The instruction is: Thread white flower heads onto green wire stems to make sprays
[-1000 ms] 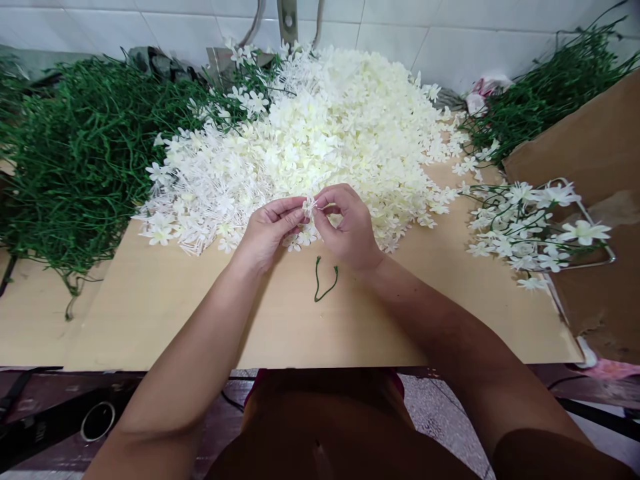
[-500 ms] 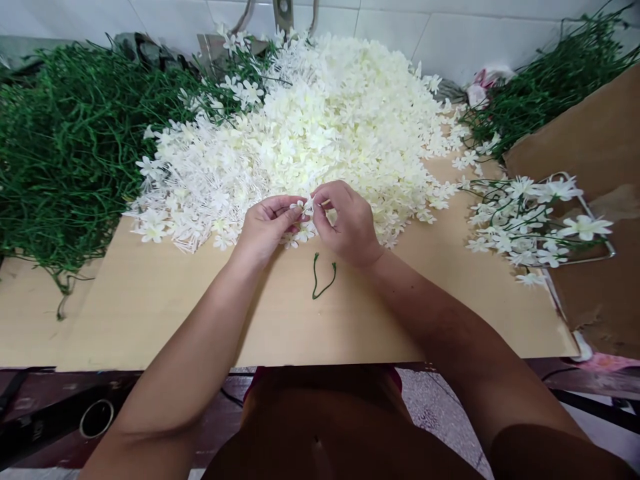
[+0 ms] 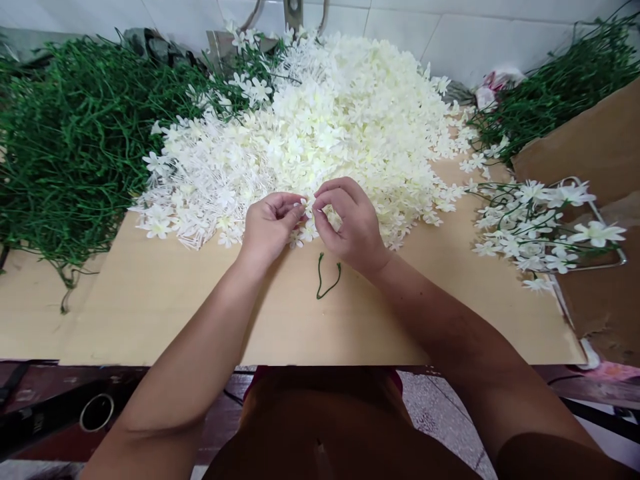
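Between the thumb and fingers of my left hand (image 3: 274, 225) is a small white artificial flower (image 3: 304, 204), partly covered by the fingertips. My right hand (image 3: 350, 223) is curled in a pinch just to its right, fingertips at the petals; what lies between them is too small to tell. A green forked stem (image 3: 327, 287) lies on the board below my hands. Right behind both hands rises a big heap of loose white flower heads (image 3: 345, 127).
Green plastic stems (image 3: 85, 147) are piled at the left, with more stems (image 3: 565, 93) at the back right. Stemmed white flowers (image 3: 540, 223) lie on a wire frame at the right, against a cardboard sheet (image 3: 595, 147). The tan board (image 3: 165, 307) ends near my body.
My right fingertips have drawn slightly away from the flower in my left hand. The whole view has shifted a little; the forked stem lies as before.
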Demonstrator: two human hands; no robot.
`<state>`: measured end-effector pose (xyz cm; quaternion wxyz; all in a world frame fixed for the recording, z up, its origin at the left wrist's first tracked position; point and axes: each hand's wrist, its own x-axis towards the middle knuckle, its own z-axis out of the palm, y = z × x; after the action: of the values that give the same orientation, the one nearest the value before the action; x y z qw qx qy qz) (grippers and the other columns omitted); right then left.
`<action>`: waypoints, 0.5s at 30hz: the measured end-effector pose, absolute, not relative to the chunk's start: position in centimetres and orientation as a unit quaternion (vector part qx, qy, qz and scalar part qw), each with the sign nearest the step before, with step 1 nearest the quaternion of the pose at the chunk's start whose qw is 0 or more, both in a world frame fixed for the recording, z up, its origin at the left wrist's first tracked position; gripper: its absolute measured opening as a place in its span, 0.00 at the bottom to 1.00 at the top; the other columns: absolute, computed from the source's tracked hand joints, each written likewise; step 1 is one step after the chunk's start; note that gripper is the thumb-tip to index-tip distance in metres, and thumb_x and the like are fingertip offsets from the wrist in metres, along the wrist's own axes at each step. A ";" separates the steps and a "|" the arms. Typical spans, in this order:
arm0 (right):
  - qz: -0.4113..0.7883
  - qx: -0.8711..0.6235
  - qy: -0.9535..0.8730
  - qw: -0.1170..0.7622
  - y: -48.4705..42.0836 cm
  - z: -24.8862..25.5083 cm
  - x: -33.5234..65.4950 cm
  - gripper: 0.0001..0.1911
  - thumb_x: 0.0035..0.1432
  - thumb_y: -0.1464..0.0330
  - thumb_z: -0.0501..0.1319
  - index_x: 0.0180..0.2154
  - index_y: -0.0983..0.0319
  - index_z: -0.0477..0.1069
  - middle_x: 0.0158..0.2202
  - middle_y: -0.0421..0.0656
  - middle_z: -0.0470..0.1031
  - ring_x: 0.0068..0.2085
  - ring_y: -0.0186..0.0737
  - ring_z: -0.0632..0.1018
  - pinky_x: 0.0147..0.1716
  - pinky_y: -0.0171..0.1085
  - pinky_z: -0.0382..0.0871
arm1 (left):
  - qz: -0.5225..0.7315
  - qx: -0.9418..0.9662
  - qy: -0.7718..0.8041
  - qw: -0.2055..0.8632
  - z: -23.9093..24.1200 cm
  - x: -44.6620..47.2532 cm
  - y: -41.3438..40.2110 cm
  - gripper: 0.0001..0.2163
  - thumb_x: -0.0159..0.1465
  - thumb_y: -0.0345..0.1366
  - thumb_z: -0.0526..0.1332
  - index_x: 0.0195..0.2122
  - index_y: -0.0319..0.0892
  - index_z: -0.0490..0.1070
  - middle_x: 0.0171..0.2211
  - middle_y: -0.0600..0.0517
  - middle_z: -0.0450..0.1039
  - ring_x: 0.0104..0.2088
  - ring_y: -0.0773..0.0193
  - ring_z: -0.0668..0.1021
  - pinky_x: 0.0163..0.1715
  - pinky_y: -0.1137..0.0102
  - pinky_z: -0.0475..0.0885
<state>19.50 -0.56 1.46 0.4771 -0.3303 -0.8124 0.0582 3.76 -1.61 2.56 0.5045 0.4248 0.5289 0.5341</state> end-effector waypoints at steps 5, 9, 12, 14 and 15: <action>0.054 -0.349 -0.808 0.471 -0.1 0.4 19.6 0.05 0.63 0.73 0.54 0.36 0.58 0.65 0.40 0.47 0.73 0.42 0.45 0.75 0.44 0.50 0.74 | 0.519 0.451 0.533 0.494 2.5 4.0 -1.7 0.08 0.51 0.31 0.71 0.32 0.40 0.76 0.23 0.54 0.77 0.26 0.66 0.80 0.28 0.73 0.74; 0.015 -0.356 -0.811 0.463 0.0 0.2 19.8 0.06 0.63 0.74 0.54 0.35 0.58 0.66 0.40 0.47 0.73 0.42 0.45 0.75 0.42 0.48 0.74 | 0.511 0.487 0.532 0.467 2.0 3.9 -1.8 0.09 0.52 0.33 0.72 0.34 0.41 0.77 0.24 0.55 0.77 0.27 0.66 0.79 0.30 0.72 0.73; -0.022 -0.346 -0.813 0.468 -0.1 0.1 19.6 0.06 0.61 0.75 0.54 0.35 0.58 0.66 0.40 0.47 0.74 0.41 0.44 0.76 0.40 0.46 0.75 | 0.507 0.526 0.527 0.434 1.5 3.6 -1.9 0.10 0.54 0.36 0.72 0.36 0.42 0.79 0.26 0.54 0.78 0.27 0.66 0.78 0.30 0.72 0.72; -0.039 -0.332 -0.810 0.481 -0.1 -0.1 19.4 0.07 0.60 0.76 0.55 0.36 0.58 0.66 0.39 0.46 0.74 0.41 0.43 0.77 0.40 0.44 0.76 | 0.502 0.551 0.528 0.408 1.4 3.4 -2.0 0.10 0.55 0.38 0.72 0.37 0.43 0.80 0.27 0.54 0.77 0.27 0.67 0.76 0.30 0.72 0.71; -0.044 -0.325 -0.809 0.487 -0.1 -0.2 19.4 0.07 0.59 0.76 0.55 0.36 0.58 0.66 0.39 0.46 0.74 0.41 0.43 0.77 0.40 0.44 0.76 | 0.499 0.563 0.529 0.393 1.3 3.4 -2.1 0.10 0.56 0.39 0.72 0.38 0.43 0.80 0.27 0.54 0.77 0.27 0.67 0.76 0.30 0.72 0.70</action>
<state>19.35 -0.13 -0.16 0.4872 -0.3250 -0.8093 -0.0444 3.38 -2.05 1.34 0.3934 0.5628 0.5289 0.4987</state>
